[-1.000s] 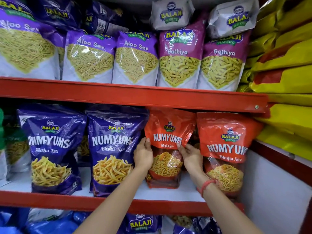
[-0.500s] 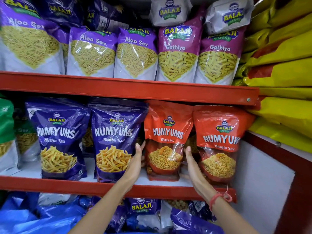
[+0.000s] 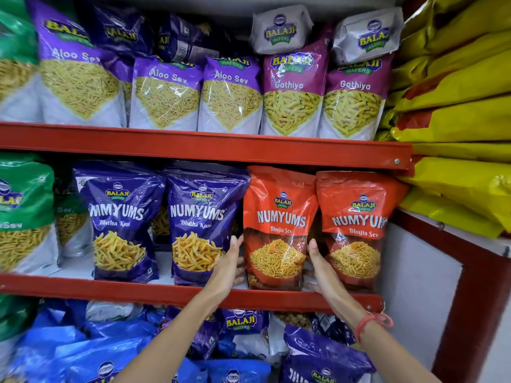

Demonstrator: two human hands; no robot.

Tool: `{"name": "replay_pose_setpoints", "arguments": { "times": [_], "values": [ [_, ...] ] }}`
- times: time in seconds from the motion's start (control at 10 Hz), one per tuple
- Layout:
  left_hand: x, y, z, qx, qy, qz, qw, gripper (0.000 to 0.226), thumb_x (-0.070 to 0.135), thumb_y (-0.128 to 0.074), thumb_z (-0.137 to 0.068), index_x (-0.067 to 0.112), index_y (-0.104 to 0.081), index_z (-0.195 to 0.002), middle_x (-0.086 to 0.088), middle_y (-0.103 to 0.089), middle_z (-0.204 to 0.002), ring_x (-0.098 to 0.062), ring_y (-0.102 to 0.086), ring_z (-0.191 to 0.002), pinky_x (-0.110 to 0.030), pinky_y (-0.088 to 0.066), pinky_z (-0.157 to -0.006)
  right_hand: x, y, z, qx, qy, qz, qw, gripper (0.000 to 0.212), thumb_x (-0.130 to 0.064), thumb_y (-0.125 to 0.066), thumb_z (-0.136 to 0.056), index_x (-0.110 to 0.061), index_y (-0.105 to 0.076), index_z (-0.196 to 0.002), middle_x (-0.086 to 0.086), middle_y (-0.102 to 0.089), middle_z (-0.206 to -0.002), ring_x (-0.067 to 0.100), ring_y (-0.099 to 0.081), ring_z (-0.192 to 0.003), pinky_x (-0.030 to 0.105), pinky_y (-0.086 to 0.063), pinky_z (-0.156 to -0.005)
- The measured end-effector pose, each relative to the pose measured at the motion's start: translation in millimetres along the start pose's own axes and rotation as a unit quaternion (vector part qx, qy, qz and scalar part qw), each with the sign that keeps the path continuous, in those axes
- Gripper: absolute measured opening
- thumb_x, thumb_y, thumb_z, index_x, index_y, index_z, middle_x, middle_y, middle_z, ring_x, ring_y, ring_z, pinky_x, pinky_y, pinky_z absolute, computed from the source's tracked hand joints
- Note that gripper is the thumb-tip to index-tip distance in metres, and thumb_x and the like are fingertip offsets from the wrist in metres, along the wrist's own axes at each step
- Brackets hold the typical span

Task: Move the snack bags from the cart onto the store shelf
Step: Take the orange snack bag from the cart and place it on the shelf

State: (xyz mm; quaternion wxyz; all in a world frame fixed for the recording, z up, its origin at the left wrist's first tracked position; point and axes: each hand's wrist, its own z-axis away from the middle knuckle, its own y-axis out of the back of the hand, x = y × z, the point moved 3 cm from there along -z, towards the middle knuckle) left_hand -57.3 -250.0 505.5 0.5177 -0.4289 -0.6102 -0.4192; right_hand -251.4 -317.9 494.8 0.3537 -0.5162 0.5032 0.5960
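On mid shelf [image 3: 193, 295]: orange Bhujia Sev bag [image 3: 279, 230] upright, btwn hands.
L hand [image 3: 228, 268]: flat on bag's left edge.
R hand [image 3: 322, 268]: flat on right edge.

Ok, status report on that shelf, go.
Left hand and right hand flat against the sides of the orange Bhujia Sev bag. Bag upright on the middle shelf. Nothing blocking.
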Motion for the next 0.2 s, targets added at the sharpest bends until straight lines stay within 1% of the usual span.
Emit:
{"name": "replay_pose_setpoints", "arguments": {
  "times": [0.1, 0.2],
  "values": [
    [7.6, 3.7, 10.4, -0.003, -0.050, -0.083, 0.995, 0.069, 0.067, -0.026, -0.081, 0.027, -0.037, -0.137, -0.006, -0.052, -0.138, -0.021, -0.053, -0.120, -0.040, -0.042, -0.105, -15.8, 3.6, 16.1, 0.026, 0.077, 0.100, 0.992, 0.069, -0.067, -0.037, -0.090, -0.024, -0.044, -0.143, 0.007, -0.065, -0.127, 0.023, -0.061, -0.117, 0.029, -0.046, -0.094],
    [40.8, 15.4, 25.4, 0.085, -0.178, -0.160, 0.967, 0.058, 0.060, -0.037, -0.084, 0.023, -0.048, -0.128, 0.000, -0.064, -0.122, -0.010, -0.060, -0.108, -0.036, -0.048, -0.099, -63.1, 29.3, 42.2, 0.141, 0.218, 0.140, 0.956, 0.037, -0.034, -0.058, -0.093, -0.016, -0.061, -0.125, -0.008, -0.066, -0.105, 0.017, -0.066, -0.107, 0.023, -0.046, -0.086]
  ]
}}
